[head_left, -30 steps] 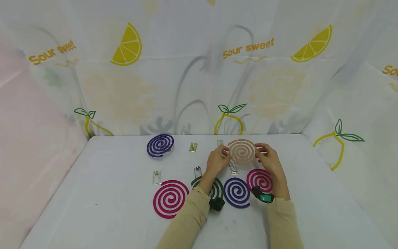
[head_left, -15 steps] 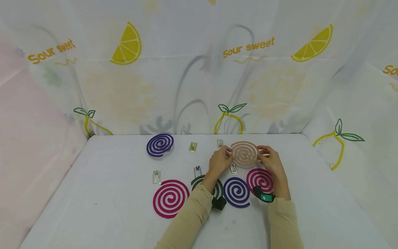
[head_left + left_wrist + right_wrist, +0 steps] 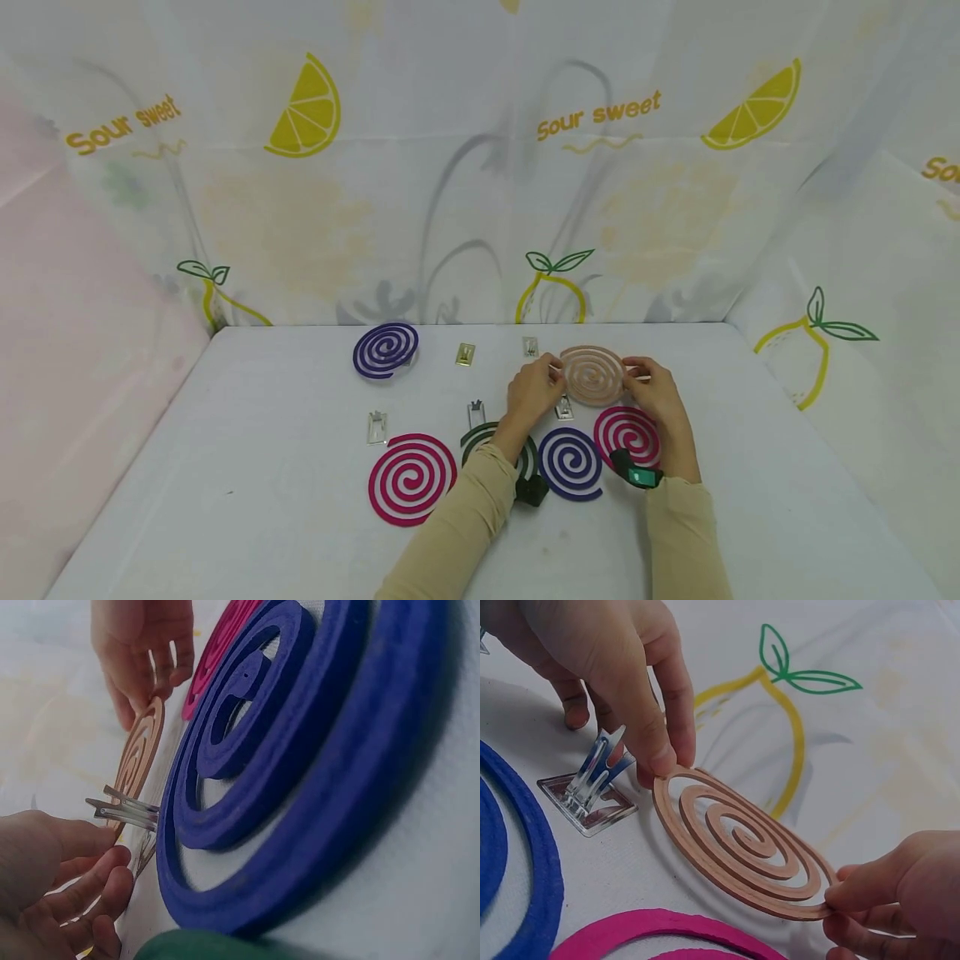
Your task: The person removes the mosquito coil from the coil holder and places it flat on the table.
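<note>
A tan mosquito coil [image 3: 593, 377] hangs just above the table, pinched at opposite edges by both hands. My left hand [image 3: 535, 392] grips its left edge with thumb and fingers, and my right hand [image 3: 656, 393] grips its right edge. In the right wrist view the coil is flat and whole, with a gap and shadow under it. Close beside the left hand stands a silver metal coil stand [image 3: 592, 799] with raised prongs. Below the hands lie a blue-purple coil [image 3: 572, 462] and a pink coil [image 3: 632, 441], the pink one partly behind the right wrist.
A purple coil [image 3: 387, 347] sits tilted at the back left over a stand. A gold stand [image 3: 465, 354] and several silver stands are spread about, one silver stand [image 3: 377, 427] at the left. Another pink coil [image 3: 411, 479] lies in front; the left arm partly covers a dark green coil [image 3: 532, 458].
Both hands have shifted slightly to the right and toward me, carrying the tan coil along. The other coils and the stands have stayed put.
</note>
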Demonstrator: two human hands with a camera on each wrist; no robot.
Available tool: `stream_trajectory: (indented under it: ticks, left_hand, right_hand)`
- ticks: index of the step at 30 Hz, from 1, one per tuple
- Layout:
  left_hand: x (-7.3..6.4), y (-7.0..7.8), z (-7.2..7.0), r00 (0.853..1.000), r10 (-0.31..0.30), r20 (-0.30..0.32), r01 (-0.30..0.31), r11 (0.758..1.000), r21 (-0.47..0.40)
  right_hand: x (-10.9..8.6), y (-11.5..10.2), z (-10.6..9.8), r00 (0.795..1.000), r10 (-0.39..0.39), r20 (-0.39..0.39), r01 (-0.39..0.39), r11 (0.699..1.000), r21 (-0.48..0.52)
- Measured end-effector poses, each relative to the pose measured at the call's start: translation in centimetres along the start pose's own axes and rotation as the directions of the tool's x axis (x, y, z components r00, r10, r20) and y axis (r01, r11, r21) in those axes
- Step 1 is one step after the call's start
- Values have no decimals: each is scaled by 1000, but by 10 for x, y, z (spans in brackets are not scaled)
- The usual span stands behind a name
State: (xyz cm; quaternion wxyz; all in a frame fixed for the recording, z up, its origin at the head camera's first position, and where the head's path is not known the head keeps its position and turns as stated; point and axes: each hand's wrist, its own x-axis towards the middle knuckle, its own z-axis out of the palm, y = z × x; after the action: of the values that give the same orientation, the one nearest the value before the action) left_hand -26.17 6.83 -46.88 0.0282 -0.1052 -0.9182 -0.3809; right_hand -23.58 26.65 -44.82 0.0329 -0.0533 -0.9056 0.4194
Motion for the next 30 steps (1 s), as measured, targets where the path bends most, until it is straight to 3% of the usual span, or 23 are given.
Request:
stream_trajectory:
  ticks: [30]
  left_hand:
    - [2, 3, 8, 1000, 3, -6, -2, 994, 105]
  right_hand:
    - [-2, 4, 2, 995, 75, 58, -69, 993, -94]
